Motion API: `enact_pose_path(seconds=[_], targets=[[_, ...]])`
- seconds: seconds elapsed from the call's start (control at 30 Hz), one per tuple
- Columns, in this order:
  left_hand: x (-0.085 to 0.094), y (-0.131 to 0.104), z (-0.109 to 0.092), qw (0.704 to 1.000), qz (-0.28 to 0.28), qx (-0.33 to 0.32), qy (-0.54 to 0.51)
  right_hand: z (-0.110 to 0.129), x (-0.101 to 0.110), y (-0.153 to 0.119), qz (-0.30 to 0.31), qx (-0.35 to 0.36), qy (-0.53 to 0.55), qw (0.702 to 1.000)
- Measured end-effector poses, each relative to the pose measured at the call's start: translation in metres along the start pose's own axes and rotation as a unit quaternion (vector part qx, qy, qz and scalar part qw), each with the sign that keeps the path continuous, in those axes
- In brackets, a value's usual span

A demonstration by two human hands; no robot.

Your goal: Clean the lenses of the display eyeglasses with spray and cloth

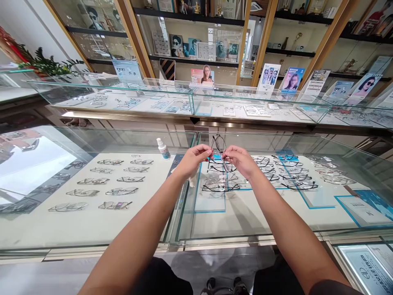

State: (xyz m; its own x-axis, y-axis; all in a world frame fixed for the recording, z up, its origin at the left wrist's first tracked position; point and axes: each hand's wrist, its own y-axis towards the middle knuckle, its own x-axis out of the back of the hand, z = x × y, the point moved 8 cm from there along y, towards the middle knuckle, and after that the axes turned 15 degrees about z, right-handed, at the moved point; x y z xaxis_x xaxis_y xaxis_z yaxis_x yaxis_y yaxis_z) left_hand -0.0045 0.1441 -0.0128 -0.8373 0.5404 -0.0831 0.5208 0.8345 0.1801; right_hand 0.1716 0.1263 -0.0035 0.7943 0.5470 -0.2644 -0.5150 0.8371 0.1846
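Note:
Above the glass counter I hold a pair of thin dark-framed eyeglasses [220, 144] up between both hands, turned on edge. The fingers of my left hand [196, 159] pinch the glasses on the left side. On the other side, the thumb and fingertips of my right hand [241, 159] are closed on them. A pale, soft-looking piece [193, 180] shows just below my left hand; what it is I cannot make out. Beneath the hands, inside the case, lie several dark eyeglasses [221, 187] on a blue-edged clear tray [210, 207].
A white spray bottle [163, 148] stands on the counter left of my hands. Several wire-framed glasses [118, 191] lie in rows at left, and more dark pairs [299, 182] at right. Behind runs a second glass case [138, 91] with advertising cards [269, 78] on top.

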Motion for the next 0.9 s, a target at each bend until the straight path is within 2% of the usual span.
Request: enact_pose_path(seconds=[0.1, 0.23, 0.37, 0.43, 0.5, 0.57, 0.6, 0.63, 0.67, 0.77, 0.83, 0.9], targets=[[0.013, -0.001, -0.004, 0.999, -0.032, -0.004, 0.001, 0.003, 0.003, -0.002, -0.013, -0.005, -0.005, 1.000], [0.028, -0.003, -0.013, 0.995, -0.066, -0.030, 0.071, 0.003, 0.006, -0.003, -0.015, -0.021, -0.021, 0.999], [0.030, -0.003, -0.019, 0.987, -0.074, -0.060, 0.128, 0.000, 0.003, -0.002, 0.003, -0.034, -0.029, 0.999], [0.030, -0.006, -0.023, 0.978, -0.099, -0.068, 0.173, 0.001, 0.003, -0.003, -0.001, -0.035, -0.015, 0.999], [0.032, -0.017, -0.034, 0.940, -0.186, -0.094, 0.271, 0.002, 0.004, -0.004, -0.007, -0.030, 0.000, 1.000], [0.025, -0.036, -0.053, 0.860, -0.293, -0.146, 0.391, 0.003, 0.005, -0.004, -0.010, -0.023, 0.018, 1.000], [0.017, -0.043, -0.061, 0.823, -0.318, -0.175, 0.436, 0.003, 0.005, -0.005, -0.011, -0.019, 0.028, 0.999], [0.008, -0.046, -0.065, 0.802, -0.313, -0.199, 0.467, 0.003, 0.005, -0.005, -0.010, -0.017, 0.037, 0.999], [-0.003, -0.045, -0.066, 0.799, -0.280, -0.214, 0.486, 0.003, 0.004, -0.005, -0.008, -0.017, 0.044, 0.999], [-0.030, -0.034, -0.059, 0.821, -0.146, -0.222, 0.505, 0.002, 0.000, -0.006, 0.007, -0.028, 0.049, 0.998], [-0.037, -0.033, -0.057, 0.820, -0.127, -0.228, 0.509, 0.001, -0.004, -0.006, 0.019, -0.039, 0.045, 0.998], [-0.036, -0.035, -0.059, 0.815, -0.146, -0.241, 0.506, 0.000, -0.008, -0.007, 0.031, -0.047, 0.043, 0.998]])
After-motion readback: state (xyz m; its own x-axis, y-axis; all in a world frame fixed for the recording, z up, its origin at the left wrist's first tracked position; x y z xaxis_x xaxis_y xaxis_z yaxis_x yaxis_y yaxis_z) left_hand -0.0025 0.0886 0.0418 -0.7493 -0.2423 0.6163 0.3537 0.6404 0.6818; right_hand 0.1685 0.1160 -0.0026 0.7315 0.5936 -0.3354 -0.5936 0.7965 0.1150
